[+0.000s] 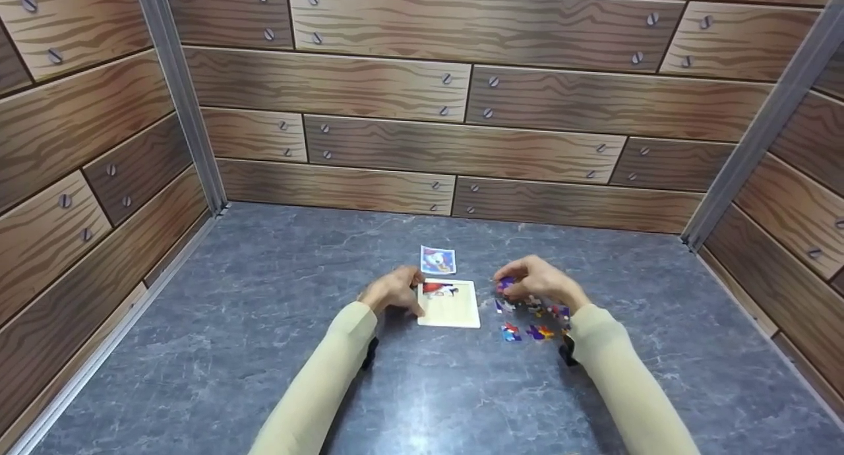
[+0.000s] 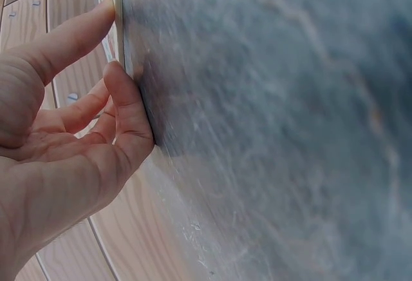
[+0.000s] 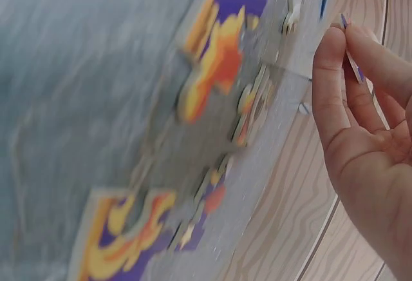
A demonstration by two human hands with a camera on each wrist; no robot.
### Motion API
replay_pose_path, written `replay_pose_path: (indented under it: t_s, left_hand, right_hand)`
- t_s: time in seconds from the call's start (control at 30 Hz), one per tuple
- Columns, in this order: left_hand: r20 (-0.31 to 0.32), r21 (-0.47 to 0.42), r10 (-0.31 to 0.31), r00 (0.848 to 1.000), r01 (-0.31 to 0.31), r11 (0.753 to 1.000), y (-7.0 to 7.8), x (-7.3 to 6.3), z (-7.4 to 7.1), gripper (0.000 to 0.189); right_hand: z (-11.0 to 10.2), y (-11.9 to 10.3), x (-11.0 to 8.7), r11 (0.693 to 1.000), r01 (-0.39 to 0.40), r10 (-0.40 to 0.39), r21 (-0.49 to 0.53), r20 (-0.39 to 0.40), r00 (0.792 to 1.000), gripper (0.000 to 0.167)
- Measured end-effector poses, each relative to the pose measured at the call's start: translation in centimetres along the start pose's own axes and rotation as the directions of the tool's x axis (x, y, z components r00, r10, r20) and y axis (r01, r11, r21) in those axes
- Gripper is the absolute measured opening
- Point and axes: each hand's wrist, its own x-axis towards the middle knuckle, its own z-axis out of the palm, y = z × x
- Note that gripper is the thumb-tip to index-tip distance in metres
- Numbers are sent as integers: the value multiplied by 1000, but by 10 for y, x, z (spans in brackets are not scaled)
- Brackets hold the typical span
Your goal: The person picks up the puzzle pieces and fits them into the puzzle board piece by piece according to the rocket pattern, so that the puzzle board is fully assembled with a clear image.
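A pale square puzzle tray (image 1: 455, 313) lies flat on the table, with a few red, white and purple pieces (image 1: 440, 289) fitted along its top left. My left hand (image 1: 395, 290) holds the tray by its left edge, thumb near the lower corner and bent fingers by the upper one. In the left wrist view, the thumb and fingertips (image 2: 119, 75) meet that thin edge. My right hand (image 1: 542, 280) pinches a purple puzzle piece (image 1: 506, 283) between thumb and fingers, raised above the table right of the tray. Edge-on, the piece (image 3: 357, 68) shows in the right wrist view.
Several loose puzzle pieces (image 1: 541, 332) in purple, orange and red are scattered below and around the right hand. Behind the tray lies a small picture card (image 1: 438, 260) with a white figure on blue. Wood-patterned walls (image 1: 455, 138) enclose the grey table (image 1: 297, 264).
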Motion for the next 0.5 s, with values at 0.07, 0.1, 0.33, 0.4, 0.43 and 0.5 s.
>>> replay_pose_path:
  t_s: [0.07, 0.1, 0.33, 0.4, 0.43, 0.5]
  left_hand:
    - [1, 10, 3, 1000, -3, 1000, -1, 0, 0, 60]
    - [1, 15, 3, 1000, -3, 1000, -1, 0, 0, 61]
    - [0, 12, 16, 1000, -16, 1000, -1, 0, 1, 63]
    - [-2, 15, 24, 1000, -24, 1000, 0, 0, 1, 63]
    - [-2, 15, 27, 1000, -27, 1000, 0, 0, 0, 63]
    - [-4, 14, 34, 999, -34, 999, 1, 0, 0, 62]
  right_hand:
    - [3, -2, 3, 1000, -4, 4, -4, 3, 1000, 30]
    - [5, -4, 5, 1000, -6, 6, -3, 2, 1000, 30]
    - [15, -14, 11, 999, 31, -30, -25, 12, 999, 30]
    - [17, -16, 12, 1000, 21, -21, -23, 8, 1000, 29]
    - [17, -17, 12, 1000, 17, -17, -26, 8, 1000, 29]
    - [19, -19, 13, 999, 18, -18, -29, 8, 1000, 28]
